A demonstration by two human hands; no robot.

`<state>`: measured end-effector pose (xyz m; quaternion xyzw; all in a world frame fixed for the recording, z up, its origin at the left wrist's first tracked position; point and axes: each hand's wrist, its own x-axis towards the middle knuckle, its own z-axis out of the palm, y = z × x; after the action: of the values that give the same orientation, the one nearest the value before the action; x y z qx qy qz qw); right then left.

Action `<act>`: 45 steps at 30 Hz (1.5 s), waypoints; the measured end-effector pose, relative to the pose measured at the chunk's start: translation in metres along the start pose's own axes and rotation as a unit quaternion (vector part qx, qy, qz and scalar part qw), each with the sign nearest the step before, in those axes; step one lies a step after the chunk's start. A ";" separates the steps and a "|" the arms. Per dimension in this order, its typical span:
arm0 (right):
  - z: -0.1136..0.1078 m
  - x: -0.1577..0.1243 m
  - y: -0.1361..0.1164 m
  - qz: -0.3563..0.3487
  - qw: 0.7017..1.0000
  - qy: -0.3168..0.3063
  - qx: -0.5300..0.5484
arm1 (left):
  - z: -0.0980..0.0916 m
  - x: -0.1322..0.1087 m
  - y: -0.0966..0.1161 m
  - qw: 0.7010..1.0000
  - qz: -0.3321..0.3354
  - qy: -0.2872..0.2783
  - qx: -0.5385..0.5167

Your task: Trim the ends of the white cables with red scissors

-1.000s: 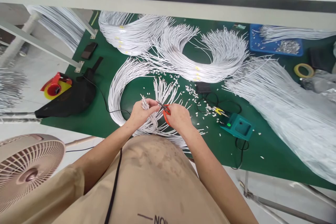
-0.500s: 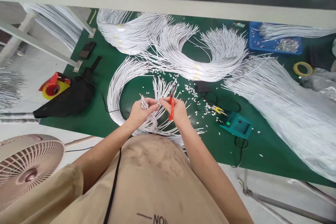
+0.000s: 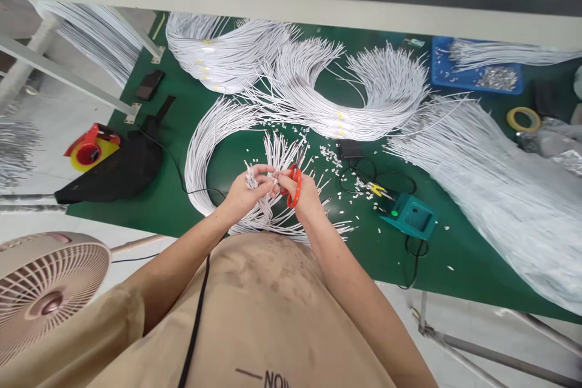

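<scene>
**Closely paired hands on a bunch of white wires**

Just above the near edge of the green tabletop (image 3: 364, 248), the bunch of white wires (image 3: 251, 177) sticks up out of the left hand (image 3: 243, 197), whose fingers are curled tight around it. The right hand (image 3: 309, 200) is pressed up against the left, fingertips meeting at the wire ends. Its fingers are closed on the red-handled snips (image 3: 295, 185) – the blades are too small to make out, and so is whether they touch a wire. The bunch trails down into a long loop of wire (image 3: 204, 139) lying on the tabletop, with small white offcuts (image 3: 330, 154) scattered around it. A teal box (image 3: 411, 216) sits to the right – its cable runs off the tabletop edge.
</scene>
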<state>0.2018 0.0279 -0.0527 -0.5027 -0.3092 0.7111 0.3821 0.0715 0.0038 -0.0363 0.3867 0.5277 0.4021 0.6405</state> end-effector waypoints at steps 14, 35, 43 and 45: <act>0.001 -0.007 -0.010 -0.240 0.934 0.159 -0.212 | -0.015 0.010 -0.004 0.996 -0.047 -0.003 0.074; 0.002 0.008 0.009 -0.153 0.882 -0.089 -0.437 | -0.017 0.008 -0.002 0.994 -0.078 -0.074 0.014; -0.003 0.001 0.008 -0.281 0.848 -0.025 -0.448 | -0.032 0.010 -0.005 0.994 -0.104 -0.020 -0.023; -0.004 0.000 0.011 -0.259 0.877 0.012 -0.405 | -0.034 0.012 -0.006 0.994 -0.098 0.027 -0.043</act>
<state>0.2032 0.0221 -0.0627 -0.5239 -0.6847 0.3935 0.3191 0.0403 0.0148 -0.0506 0.2945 0.5625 0.3697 0.6784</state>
